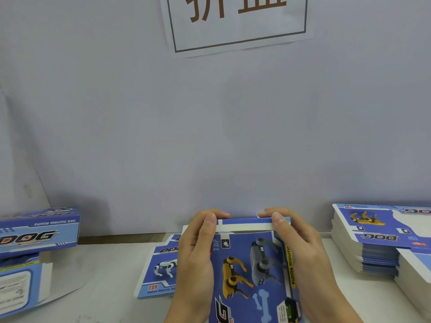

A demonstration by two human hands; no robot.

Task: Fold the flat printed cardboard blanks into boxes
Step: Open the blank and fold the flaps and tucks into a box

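A blank [250, 271] is gripped at mid-table by both hands.
Its far flap [245, 224] is pinched by left hand [198, 259] and right hand [300, 255], thumbs on top, fingers curled behind.

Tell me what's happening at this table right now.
A person is folding a printed cardboard blank into a box. The left hand and right hand grip its two sides, thumbs on the far flap, which is bent up. A tall stack of flat blanks sits on the right, a few more blanks lie under the left hand, and finished boxes stand on the left.
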